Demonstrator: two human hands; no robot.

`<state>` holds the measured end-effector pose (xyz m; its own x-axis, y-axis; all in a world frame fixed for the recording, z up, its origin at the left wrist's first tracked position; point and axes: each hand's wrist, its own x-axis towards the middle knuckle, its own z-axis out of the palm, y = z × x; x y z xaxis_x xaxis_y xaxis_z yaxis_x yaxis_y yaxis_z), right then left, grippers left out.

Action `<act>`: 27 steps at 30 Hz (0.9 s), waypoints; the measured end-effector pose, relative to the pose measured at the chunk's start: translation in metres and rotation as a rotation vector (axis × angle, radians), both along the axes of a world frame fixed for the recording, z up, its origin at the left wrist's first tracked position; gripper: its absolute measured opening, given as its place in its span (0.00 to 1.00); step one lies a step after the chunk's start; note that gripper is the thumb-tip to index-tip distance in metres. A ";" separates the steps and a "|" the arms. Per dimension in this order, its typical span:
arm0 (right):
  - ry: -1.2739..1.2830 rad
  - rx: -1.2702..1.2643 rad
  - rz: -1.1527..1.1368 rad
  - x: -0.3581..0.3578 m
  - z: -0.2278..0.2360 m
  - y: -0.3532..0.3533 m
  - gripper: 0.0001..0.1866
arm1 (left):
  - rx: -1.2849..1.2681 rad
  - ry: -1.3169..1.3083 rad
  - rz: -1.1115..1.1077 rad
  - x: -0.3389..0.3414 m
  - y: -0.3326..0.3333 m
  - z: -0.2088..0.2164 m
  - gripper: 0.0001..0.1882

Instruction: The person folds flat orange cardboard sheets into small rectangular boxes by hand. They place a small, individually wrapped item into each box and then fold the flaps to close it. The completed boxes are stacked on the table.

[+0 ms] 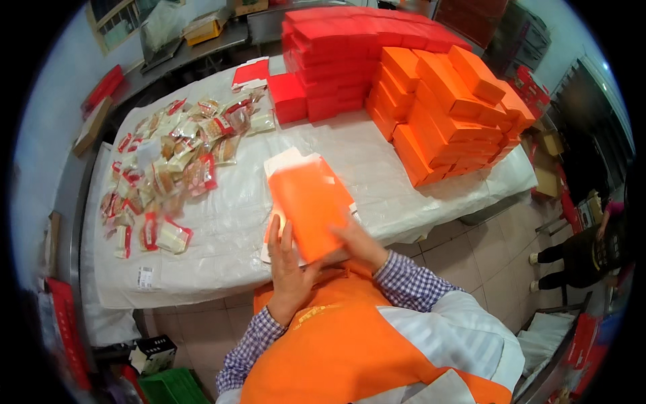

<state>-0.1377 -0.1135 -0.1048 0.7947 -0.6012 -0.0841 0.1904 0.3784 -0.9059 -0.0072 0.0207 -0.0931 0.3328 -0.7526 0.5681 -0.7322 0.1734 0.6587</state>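
Observation:
An orange carton [306, 205] is tilted in front of me, above the near edge of the table, with pale flaps at its far end. My left hand [293, 276] is at its lower left corner, fingers straight along the edge and thumb by the bottom. At the lower right side, my right hand [361, 244] grips the carton; motion blurs its fingers. Beneath it, pale flaps of more flat card [267, 250] stick out, mostly hidden. To the left lies a loose spread of clear-wrapped food packets [161, 178] with red and cream printing.
Stacked orange boxes [444, 114] stand at the right of the white-covered table [235, 229]. Behind them rises a wall of red boxes [336, 60], with an open red carton [252, 73] beside it. Another person [589, 252] stands at far right. A green crate [173, 387] sits low left.

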 end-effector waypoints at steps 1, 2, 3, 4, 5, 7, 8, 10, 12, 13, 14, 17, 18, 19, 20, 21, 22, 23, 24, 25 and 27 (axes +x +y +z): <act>0.054 -0.080 0.051 0.003 -0.012 0.005 0.40 | 0.001 -0.081 0.020 0.005 -0.001 -0.002 0.52; 0.093 0.140 0.114 0.004 0.011 0.013 0.41 | 0.025 -0.088 0.024 0.009 0.005 -0.005 0.51; 0.129 0.360 0.177 0.006 0.035 0.021 0.42 | 0.043 -0.067 0.038 0.012 0.010 -0.006 0.51; 0.070 0.229 0.131 0.001 0.017 0.016 0.44 | 0.043 -0.032 0.017 0.007 0.005 -0.005 0.51; 0.040 0.153 0.124 -0.002 0.017 0.013 0.44 | 0.049 -0.003 0.022 0.005 0.003 -0.005 0.51; -0.024 0.000 0.109 -0.008 0.020 0.004 0.45 | 0.068 0.040 -0.026 0.002 -0.002 -0.003 0.52; 0.025 -0.225 0.039 -0.011 0.018 -0.004 0.45 | 0.074 0.053 -0.055 0.000 -0.005 0.000 0.52; 0.010 -0.266 -0.076 -0.021 0.022 -0.022 0.45 | 0.104 0.062 -0.083 -0.002 -0.007 0.004 0.48; -0.001 -0.178 -0.212 -0.035 0.032 -0.033 0.44 | 0.162 0.069 -0.110 0.001 -0.008 0.002 0.46; 0.009 -0.189 -0.250 -0.044 0.042 -0.047 0.43 | 0.190 0.071 -0.121 0.003 -0.008 0.001 0.45; 0.014 -0.199 -0.281 -0.052 0.052 -0.063 0.42 | 0.162 0.105 -0.121 0.003 -0.007 0.000 0.42; -0.030 -0.121 -0.351 -0.059 0.091 -0.097 0.39 | 0.192 0.088 -0.110 0.011 -0.006 -0.010 0.39; -0.052 -0.074 -0.368 -0.057 0.097 -0.100 0.39 | 0.174 0.142 -0.089 0.010 -0.008 -0.010 0.35; -0.063 -0.076 -0.394 -0.056 0.094 -0.102 0.38 | 0.172 0.131 -0.092 0.011 -0.011 -0.014 0.33; -0.075 -0.075 -0.422 -0.051 0.085 -0.104 0.38 | 0.172 0.120 -0.095 0.012 -0.012 -0.020 0.32; -0.087 -0.076 -0.452 -0.048 0.080 -0.104 0.37 | 0.171 0.108 -0.100 0.012 -0.013 -0.026 0.30; -0.091 -0.083 -0.434 -0.041 0.080 -0.102 0.38 | 0.185 0.145 -0.094 0.013 -0.013 -0.027 0.28; -0.093 -0.091 -0.419 -0.036 0.081 -0.099 0.38 | 0.199 0.182 -0.093 0.013 -0.013 -0.027 0.26; -0.094 -0.099 -0.409 -0.036 0.085 -0.098 0.38 | 0.215 0.220 -0.095 0.013 -0.013 -0.029 0.24; -0.127 -0.134 -0.419 -0.035 0.093 -0.097 0.39 | 0.209 0.229 -0.103 0.016 -0.011 -0.031 0.23; -0.192 -0.204 -0.458 -0.046 0.117 -0.098 0.40 | 0.202 0.241 -0.137 0.022 -0.009 -0.035 0.20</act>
<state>-0.1833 -0.2116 0.0119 0.4365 -0.8791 0.1916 0.4640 0.0374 -0.8851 0.0145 0.0115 -0.1277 0.3273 -0.8889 0.3204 -0.5306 0.1077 0.8408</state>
